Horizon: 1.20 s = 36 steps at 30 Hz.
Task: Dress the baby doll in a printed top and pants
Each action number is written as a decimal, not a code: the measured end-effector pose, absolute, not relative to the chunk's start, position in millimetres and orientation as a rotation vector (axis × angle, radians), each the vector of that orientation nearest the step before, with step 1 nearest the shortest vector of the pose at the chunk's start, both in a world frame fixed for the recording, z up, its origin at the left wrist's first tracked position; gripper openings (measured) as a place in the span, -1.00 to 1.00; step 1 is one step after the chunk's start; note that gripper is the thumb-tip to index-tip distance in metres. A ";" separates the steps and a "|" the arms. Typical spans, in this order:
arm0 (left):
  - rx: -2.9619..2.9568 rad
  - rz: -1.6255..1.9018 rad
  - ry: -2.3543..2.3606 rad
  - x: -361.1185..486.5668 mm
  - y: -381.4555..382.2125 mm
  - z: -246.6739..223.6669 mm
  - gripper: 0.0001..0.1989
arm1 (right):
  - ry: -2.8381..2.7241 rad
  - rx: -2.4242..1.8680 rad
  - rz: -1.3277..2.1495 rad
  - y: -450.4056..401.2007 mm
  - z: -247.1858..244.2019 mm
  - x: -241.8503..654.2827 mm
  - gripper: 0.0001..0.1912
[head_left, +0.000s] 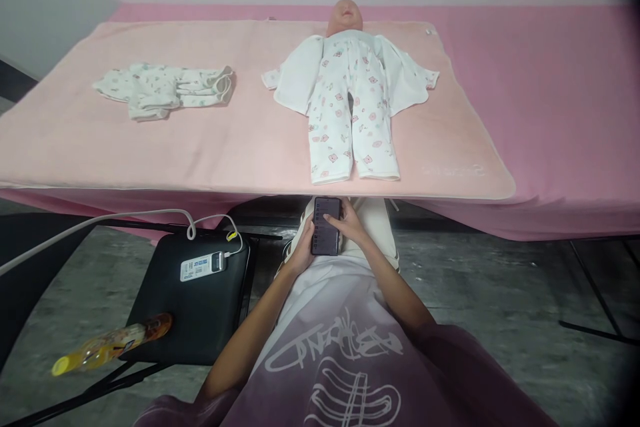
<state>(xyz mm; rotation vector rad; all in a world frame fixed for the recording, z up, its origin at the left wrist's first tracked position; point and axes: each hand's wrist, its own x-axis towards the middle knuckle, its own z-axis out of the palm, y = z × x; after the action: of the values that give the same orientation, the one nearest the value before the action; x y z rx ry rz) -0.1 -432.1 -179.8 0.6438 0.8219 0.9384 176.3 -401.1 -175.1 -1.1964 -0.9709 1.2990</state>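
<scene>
My left hand [303, 250] is wrapped round the left side of a dark phone [327, 240], held upright over my lap. My right hand [349, 223] is at the phone's right edge, its thumb on the lit screen and its other fingers mostly hidden behind. Beyond the phone, a baby doll [346, 13] lies on its back on a pink mat [270, 140]. White patterned trousers [330, 127] and a white top [303, 73] with spread sleeves lie over it. Folded patterned baby clothes [160, 88] rest on the mat's left part.
A black stool [200, 320] stands at the lower left, bearing a white power bank [203, 267] with a cable and a bottle [115, 345] with a yellow cap. A pink cloth [550, 113] covers the table, whose front edge is just beyond my hands.
</scene>
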 end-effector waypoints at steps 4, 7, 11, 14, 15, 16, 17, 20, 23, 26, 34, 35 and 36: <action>0.651 0.938 0.830 -0.8 -431.9 -182.2 -0.34 | -0.965 -1.175 1.325 -403.2 -172.2 178.2 -0.29; 0.658 0.944 0.826 -1.2 -431.8 -183.6 -0.35 | -0.965 -1.166 1.341 -405.1 -170.8 178.9 -0.26; 0.639 0.941 0.837 -0.9 -431.3 -183.8 -0.32 | -0.980 -1.169 1.342 -403.0 -171.9 178.5 -0.28; 0.633 0.945 0.840 -0.5 -430.9 -183.9 -0.29 | -1.001 -1.205 1.302 -397.5 -174.8 177.1 -0.38; 0.631 0.942 0.839 -0.4 -430.9 -184.0 -0.29 | -1.014 -1.230 1.279 -395.6 -175.9 176.6 -0.41; 0.627 0.939 0.841 -0.4 -431.0 -184.1 -0.29 | -1.032 -1.258 1.254 -394.1 -177.1 176.2 -0.42; 0.621 0.936 0.844 -0.5 -431.2 -184.1 -0.29 | -1.052 -1.282 1.232 -393.0 -178.1 175.8 -0.42; 0.615 0.941 0.851 -0.7 -432.0 -183.4 -0.31 | -1.078 -1.291 1.210 -392.8 -179.9 175.6 -0.40; 0.643 0.943 0.826 -1.0 -432.5 -182.3 -0.33 | -1.026 -1.213 1.269 -396.4 -180.3 176.5 -0.39; 0.643 0.937 0.810 -1.2 -432.2 -182.7 -0.34 | -1.017 -1.149 1.320 -400.3 -181.5 177.4 -0.31; 0.624 0.946 0.812 -0.4 -432.0 -181.1 -0.34 | -1.021 -1.163 1.301 -398.1 -177.2 179.7 -0.41; 0.620 0.946 0.813 -0.2 -432.0 -180.4 -0.35 | -1.003 -1.175 1.301 -396.3 -175.3 179.7 -0.45; 0.615 0.946 0.814 0.0 -432.1 -179.8 -0.34 | -0.987 -1.190 1.301 -394.3 -173.4 179.5 -0.49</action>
<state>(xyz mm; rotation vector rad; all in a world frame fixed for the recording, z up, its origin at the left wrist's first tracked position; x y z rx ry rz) 0.0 -432.1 -179.8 0.6149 0.8136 0.9459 179.5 -394.3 -173.4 -1.1901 -0.9868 1.3011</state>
